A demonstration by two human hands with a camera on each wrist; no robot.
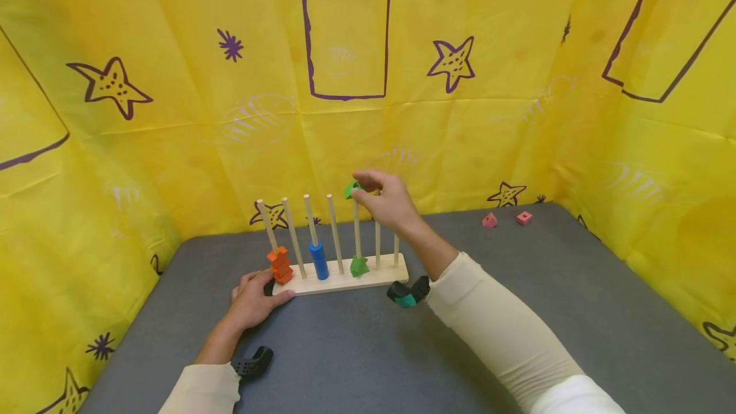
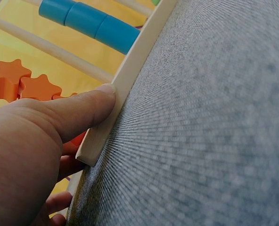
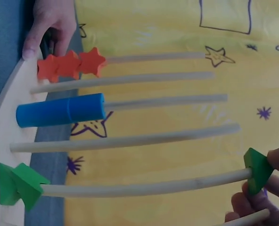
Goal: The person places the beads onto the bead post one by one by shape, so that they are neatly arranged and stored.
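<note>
A wooden peg stand (image 1: 339, 283) with a row of upright pegs rests on the table. My left hand (image 1: 253, 299) grips its left end, thumb along the front edge (image 2: 130, 66) and fingers behind. My right hand (image 1: 391, 200) pinches a green triangular block (image 3: 258, 170) at the top of the fifth peg (image 3: 144, 189), with the peg's tip at the block. Low on that same peg sit two green triangular blocks (image 3: 28, 186). Orange star blocks (image 1: 280, 266) are stacked on the leftmost peg, beside my left hand. Blue cylinders (image 1: 319, 260) are stacked on the third peg.
Two pink blocks, one triangular (image 1: 489, 220) and one squarish (image 1: 524, 218), lie at the back right of the grey table (image 1: 368, 356). A yellow patterned cloth (image 1: 345, 139) hangs behind the table and along both sides.
</note>
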